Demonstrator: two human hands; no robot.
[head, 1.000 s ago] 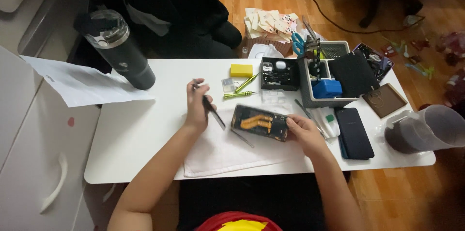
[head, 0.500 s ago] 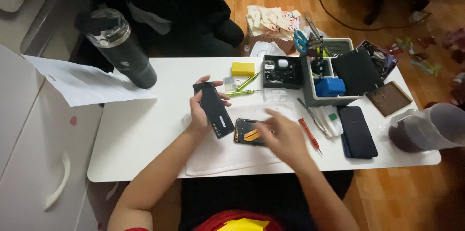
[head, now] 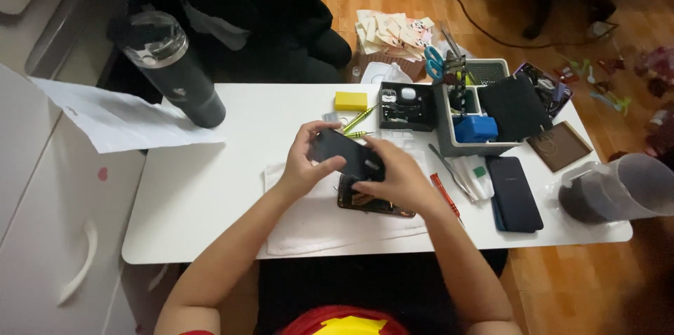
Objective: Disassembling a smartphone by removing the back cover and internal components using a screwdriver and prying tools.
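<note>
White table (head: pixel 210 187) carries a cloth under both hands. Left hand (head: pixel 303 161) and right hand (head: pixel 397 177) clamp a thin, stiff, probably slippery dark phone panel (head: pixel 347 154) by its edges, just above the opened phone (head: pixel 372 203).

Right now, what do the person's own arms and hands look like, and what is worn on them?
Both forearms are bare to the frame's lower edge: no sleeves, gloves, watch or bracelet show. The left hand and right hand are bare too, and no rings can be made out on the fingers. A red and yellow garment shows below.
</note>
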